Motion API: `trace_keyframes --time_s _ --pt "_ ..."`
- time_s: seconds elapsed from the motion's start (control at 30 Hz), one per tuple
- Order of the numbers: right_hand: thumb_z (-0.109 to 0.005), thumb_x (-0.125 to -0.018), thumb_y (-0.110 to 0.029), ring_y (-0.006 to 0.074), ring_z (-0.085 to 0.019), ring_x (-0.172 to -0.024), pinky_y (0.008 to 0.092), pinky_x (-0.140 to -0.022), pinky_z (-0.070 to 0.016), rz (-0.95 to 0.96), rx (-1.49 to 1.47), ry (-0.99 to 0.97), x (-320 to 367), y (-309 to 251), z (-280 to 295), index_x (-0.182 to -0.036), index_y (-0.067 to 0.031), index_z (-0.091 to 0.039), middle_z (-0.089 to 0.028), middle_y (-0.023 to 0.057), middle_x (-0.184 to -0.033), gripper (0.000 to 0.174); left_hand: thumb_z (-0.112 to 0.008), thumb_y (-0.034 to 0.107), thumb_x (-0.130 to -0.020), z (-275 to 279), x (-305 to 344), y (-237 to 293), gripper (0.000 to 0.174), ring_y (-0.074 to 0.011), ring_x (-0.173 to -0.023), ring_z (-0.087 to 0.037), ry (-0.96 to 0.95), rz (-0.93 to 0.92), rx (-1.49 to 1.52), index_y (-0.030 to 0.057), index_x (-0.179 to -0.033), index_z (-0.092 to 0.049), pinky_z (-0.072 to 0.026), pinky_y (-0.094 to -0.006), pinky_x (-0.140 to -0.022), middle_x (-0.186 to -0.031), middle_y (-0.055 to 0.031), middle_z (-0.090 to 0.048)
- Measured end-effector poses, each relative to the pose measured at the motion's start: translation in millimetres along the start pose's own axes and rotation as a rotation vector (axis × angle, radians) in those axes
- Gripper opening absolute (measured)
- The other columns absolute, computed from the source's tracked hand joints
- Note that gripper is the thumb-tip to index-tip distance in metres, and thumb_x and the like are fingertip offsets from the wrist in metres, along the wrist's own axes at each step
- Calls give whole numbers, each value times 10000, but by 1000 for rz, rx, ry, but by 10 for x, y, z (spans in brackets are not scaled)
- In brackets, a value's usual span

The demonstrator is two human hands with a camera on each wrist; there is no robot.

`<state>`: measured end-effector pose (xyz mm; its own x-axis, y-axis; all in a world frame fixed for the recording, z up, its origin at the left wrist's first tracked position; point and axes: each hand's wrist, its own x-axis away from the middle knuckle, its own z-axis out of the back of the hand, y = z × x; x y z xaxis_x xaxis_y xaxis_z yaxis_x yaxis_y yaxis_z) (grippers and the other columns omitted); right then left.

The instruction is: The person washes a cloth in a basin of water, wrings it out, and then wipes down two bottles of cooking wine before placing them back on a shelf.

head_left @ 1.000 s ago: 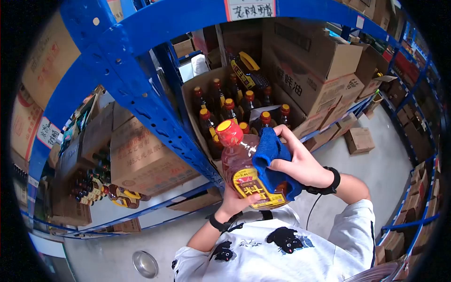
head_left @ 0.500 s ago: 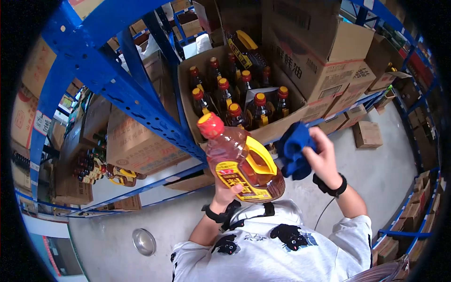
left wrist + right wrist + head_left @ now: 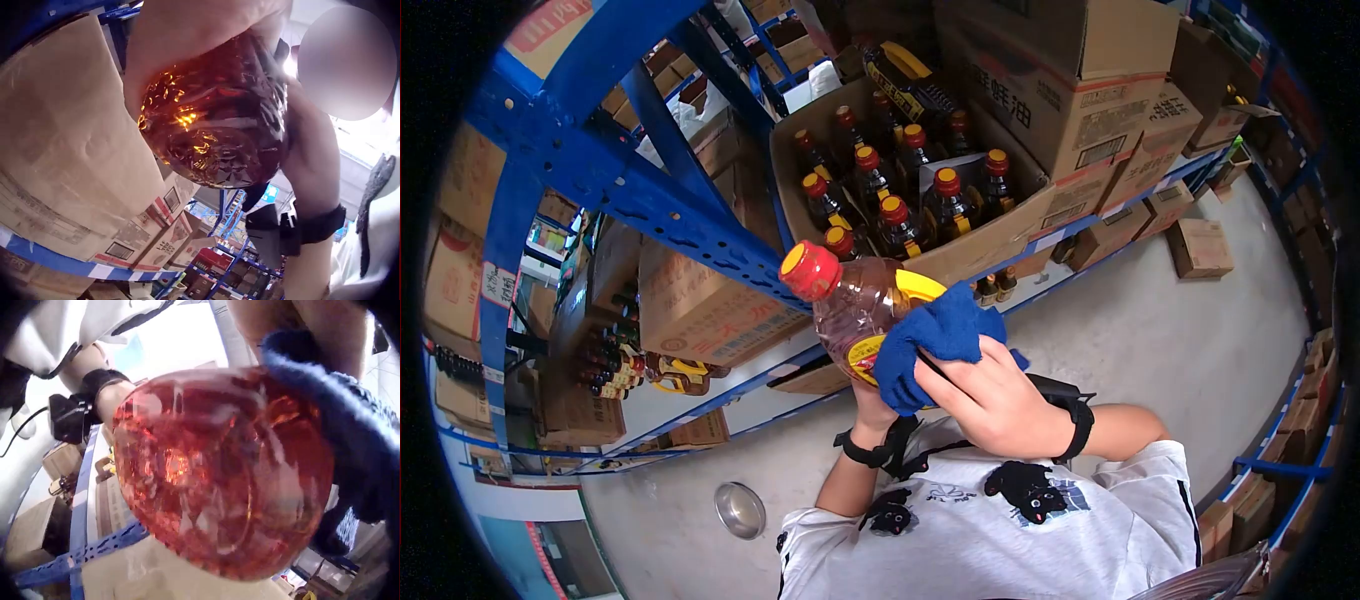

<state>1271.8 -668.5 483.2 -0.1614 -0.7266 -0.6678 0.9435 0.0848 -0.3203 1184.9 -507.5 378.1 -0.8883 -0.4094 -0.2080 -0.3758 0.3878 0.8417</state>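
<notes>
A large clear plastic bottle (image 3: 855,310) of reddish-brown liquid, with a red and yellow cap, a yellow handle and a yellow label, leans to the left in front of the person's chest. The left hand (image 3: 874,408) grips it low down from the left side. A blue cloth (image 3: 945,335) lies against the bottle's right side and covers most of the label. Holding that cloth, the right hand (image 3: 1000,400) presses it to the bottle. Both wrist views look at the bottle's rounded base (image 3: 215,140), with the cloth (image 3: 362,431) beside it in the right wrist view.
Beyond the hands, an open carton (image 3: 960,255) of similar capped bottles sits on a blue metal shelf (image 3: 700,235). Taller cartons (image 3: 1040,110) stand to its right. More bottles (image 3: 680,372) lie on the lower left shelf. A metal bowl (image 3: 740,510) rests on the floor.
The right hand first lifted the cloth off the bottle to the right, then brought it back against the bottle's side. The bottle has shifted left in view, still in the left hand.
</notes>
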Motion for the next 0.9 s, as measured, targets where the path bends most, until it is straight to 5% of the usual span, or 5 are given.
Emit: trace_keyframes --time_s 0.2,0.43,0.6,0.73,0.9 --pt "-566 -638 -111 170 -482 -773 329 -740 -368 69 44 -37 31 88 182 -990 -62 -572 -560 6 -918 356 -740 170 -676 146 124 -15 715 -225 -1032 -490 89 -90 -54 39 -1234 -312 -423 -347 -868 -1136 -118 -475" --pt "-580 -554 -43 200 -505 -808 323 -704 -364 -14 49 3 93 380 335 -895 -62 -572 -585 13 -979 341 -755 250 -657 201 164 63 725 -219 -1014 -493 100 -44 -41 41 -1217 -346 -431 -339 -856 -1130 -109 -479" --pt "-571 -589 -40 209 -509 -883 314 -736 -372 40 -148 -4 -3 250 192 -1046 -42 -530 -533 68 -1114 459 -742 176 -671 137 160 50 654 -208 -980 -521 96 -72 -150 10 -1189 -379 -436 -331 -845 -1108 -104 -505" --pt "-590 -550 -27 189 -492 -867 319 -763 -357 -69 -43 -34 2 152 59 -1013 -47 -540 -551 41 -1017 466 -744 128 -658 58 142 134 647 -212 -970 -528 82 -100 -197 -10 -1180 -388 -440 -324 -835 -1102 -121 -510" --pt "-568 -659 -168 128 -497 -839 289 -681 -351 139 155 -115 76 394 241 -876 -145 -542 -555 -60 -873 220 -787 148 -593 180 216 205 746 -205 -964 -526 30 14 -376 -9 -1188 -365 -444 -316 -824 -1110 -118 -497"
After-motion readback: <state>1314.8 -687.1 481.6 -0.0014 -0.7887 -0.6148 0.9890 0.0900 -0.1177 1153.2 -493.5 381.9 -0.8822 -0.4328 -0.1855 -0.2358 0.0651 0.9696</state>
